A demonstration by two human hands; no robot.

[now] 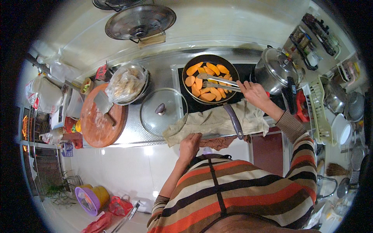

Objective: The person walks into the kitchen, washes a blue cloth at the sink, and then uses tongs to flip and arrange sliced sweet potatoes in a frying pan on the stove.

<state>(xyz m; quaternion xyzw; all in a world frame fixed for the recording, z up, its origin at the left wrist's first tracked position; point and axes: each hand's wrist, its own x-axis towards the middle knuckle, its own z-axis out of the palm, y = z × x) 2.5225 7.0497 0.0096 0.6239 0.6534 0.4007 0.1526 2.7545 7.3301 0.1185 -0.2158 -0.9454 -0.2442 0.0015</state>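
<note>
My right hand (254, 92) grips metal tongs (223, 83), whose ends rest among orange slices (206, 97), likely sweet potato, in a dark frying pan (210, 58). The pan stands on a black cooktop, its handle (233, 121) pointing towards me. Closer to me, my left hand (189, 144) rests at the counter's front edge, fingers curled against a beige cloth (204, 123); whether they pinch it is hidden. A glass lid (154, 116) with a dark knob lies left of the pan, over part of the cloth.
At right stand a pressure cooker (272, 68) and a green dish rack (320, 107). Leftwards are a plastic-covered bowl (126, 83) and a round chopping board (97, 132) bearing a cleaver (102, 102). Large lids (140, 20) hang on the wall. Brown cloth (220, 142) hangs at the counter edge.
</note>
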